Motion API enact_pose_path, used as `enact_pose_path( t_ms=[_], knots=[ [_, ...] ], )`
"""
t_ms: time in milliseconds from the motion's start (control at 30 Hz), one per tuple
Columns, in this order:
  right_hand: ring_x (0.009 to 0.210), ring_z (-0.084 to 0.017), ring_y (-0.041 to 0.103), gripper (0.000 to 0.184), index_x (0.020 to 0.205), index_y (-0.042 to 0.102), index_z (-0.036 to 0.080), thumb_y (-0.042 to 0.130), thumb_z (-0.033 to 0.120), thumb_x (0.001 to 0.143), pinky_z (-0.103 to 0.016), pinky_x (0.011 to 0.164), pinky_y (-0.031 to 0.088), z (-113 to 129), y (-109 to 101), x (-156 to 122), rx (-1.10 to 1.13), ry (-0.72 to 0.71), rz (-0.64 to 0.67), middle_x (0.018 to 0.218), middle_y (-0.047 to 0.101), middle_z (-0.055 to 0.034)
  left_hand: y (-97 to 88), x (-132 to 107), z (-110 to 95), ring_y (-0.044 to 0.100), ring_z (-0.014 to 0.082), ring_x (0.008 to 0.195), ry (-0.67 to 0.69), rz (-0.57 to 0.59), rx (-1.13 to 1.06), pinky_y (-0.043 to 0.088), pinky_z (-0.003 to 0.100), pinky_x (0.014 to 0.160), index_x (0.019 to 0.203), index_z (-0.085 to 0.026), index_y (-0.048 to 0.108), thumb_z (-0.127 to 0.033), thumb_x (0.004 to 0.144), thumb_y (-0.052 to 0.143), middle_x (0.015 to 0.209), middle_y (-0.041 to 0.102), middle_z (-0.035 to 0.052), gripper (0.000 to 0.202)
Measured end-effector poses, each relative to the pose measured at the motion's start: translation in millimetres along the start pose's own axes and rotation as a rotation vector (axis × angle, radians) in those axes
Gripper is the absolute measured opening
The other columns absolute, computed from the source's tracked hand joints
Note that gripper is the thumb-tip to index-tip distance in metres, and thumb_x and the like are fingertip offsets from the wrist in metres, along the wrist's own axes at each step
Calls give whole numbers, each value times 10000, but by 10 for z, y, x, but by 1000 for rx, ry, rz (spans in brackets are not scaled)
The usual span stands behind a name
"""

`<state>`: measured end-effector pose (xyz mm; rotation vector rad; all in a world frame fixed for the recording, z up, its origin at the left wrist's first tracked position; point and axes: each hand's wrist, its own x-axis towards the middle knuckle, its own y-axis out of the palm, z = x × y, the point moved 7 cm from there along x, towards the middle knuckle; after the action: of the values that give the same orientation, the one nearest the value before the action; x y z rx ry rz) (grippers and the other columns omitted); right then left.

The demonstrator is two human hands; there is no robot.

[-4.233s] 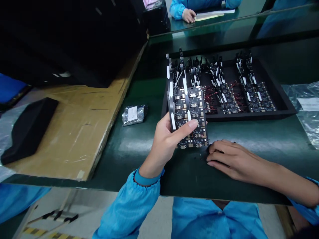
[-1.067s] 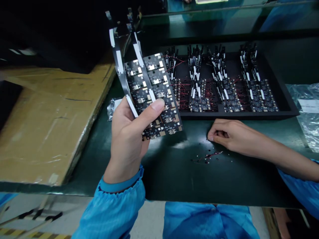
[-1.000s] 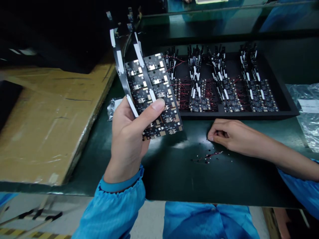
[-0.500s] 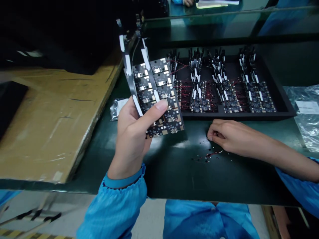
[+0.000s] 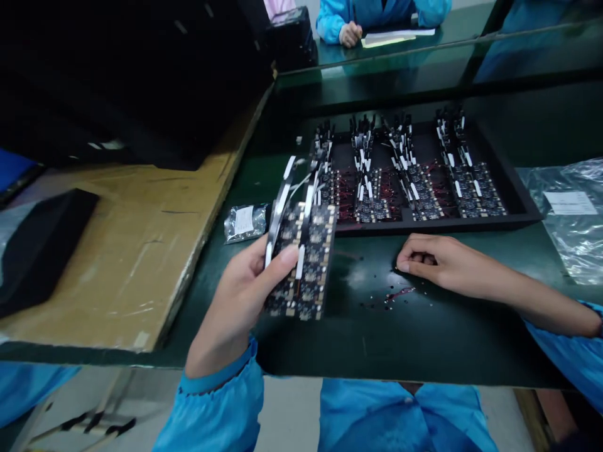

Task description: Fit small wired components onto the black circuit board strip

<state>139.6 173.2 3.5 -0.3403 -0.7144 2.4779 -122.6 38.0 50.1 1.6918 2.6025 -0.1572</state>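
My left hand (image 5: 245,292) grips a black panel of small circuit boards (image 5: 306,257) with white-tagged flex strips sticking out of its top; the panel is tilted low over the dark green table (image 5: 424,339). My right hand (image 5: 436,263) rests on the table with fingers curled, fingertips pressed down near the front wall of a black tray (image 5: 513,216). The tray holds several rows of similar boards with red wires. Tiny loose bits and a short red wire scrap (image 5: 398,294) lie just in front of my right hand.
A small silvery bag (image 5: 245,221) lies left of the tray. A large cardboard sheet (image 5: 136,251) with a black foam block (image 5: 40,248) covers the left side. Clear plastic bags (image 5: 570,213) lie at right. Another person's hand (image 5: 349,32) rests on paper at the far bench.
My left hand has lowered the board panel from upright in front of me to a flatter tilt near the table. My right hand has stayed curled by the tray.
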Motion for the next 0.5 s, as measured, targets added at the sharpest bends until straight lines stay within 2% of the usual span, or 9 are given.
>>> enact_pose_path(
  t_ms=[67, 133, 200, 267, 367, 433, 500],
  knots=[
    [665, -208, 687, 192, 889, 777, 371, 679, 507, 984, -346, 574, 553, 32, -36, -85, 12, -3, -41, 865, 786, 3, -179, -175, 80, 716, 260, 587, -32, -41, 111, 574, 294, 479, 835, -197, 786, -355, 783, 799, 627, 751, 32, 167],
    [651, -204, 675, 217, 890, 783, 362, 665, 508, 998, -344, 555, 547, 31, -52, -159, 25, 11, -67, 872, 786, -4, -344, -332, 189, 690, 268, 548, -91, -82, 213, 539, 296, 437, 846, -222, 805, -386, 725, 816, 618, 754, 26, 204],
    [640, -200, 661, 225, 889, 790, 363, 666, 513, 1000, -343, 541, 540, 19, -53, -213, 36, 7, -90, 891, 793, -5, -433, -440, 319, 684, 284, 537, -159, -63, 280, 521, 309, 422, 893, -249, 819, -418, 698, 803, 659, 780, 33, 259],
    [615, -188, 637, 213, 883, 792, 374, 681, 522, 989, -334, 523, 520, 23, -53, -250, 50, -33, -125, 887, 789, 5, -447, -492, 455, 693, 306, 560, -215, 9, 347, 521, 320, 436, 916, -262, 823, -424, 690, 791, 677, 785, 33, 280],
    [614, -175, 615, 206, 904, 795, 369, 684, 517, 994, -329, 543, 503, 35, -34, -288, 73, -48, -140, 917, 782, 13, -415, -497, 610, 688, 311, 588, -220, 110, 468, 513, 316, 458, 877, -276, 812, -427, 700, 775, 678, 765, 15, 235],
    [658, -174, 618, 238, 937, 798, 335, 658, 501, 1034, -336, 603, 509, 37, -2, -306, 90, -3, -102, 987, 785, 3, -415, -485, 680, 665, 297, 576, -201, 121, 531, 502, 311, 466, 818, -272, 777, -465, 715, 752, 650, 732, -2, 220],
    [711, -174, 620, 267, 973, 799, 298, 634, 483, 1073, -345, 668, 507, 45, 33, -322, 106, 40, -52, 1047, 780, -12, -456, -478, 728, 642, 288, 564, -194, 82, 630, 490, 305, 473, 758, -253, 717, -540, 709, 721, 598, 677, -14, 291]
  ],
)
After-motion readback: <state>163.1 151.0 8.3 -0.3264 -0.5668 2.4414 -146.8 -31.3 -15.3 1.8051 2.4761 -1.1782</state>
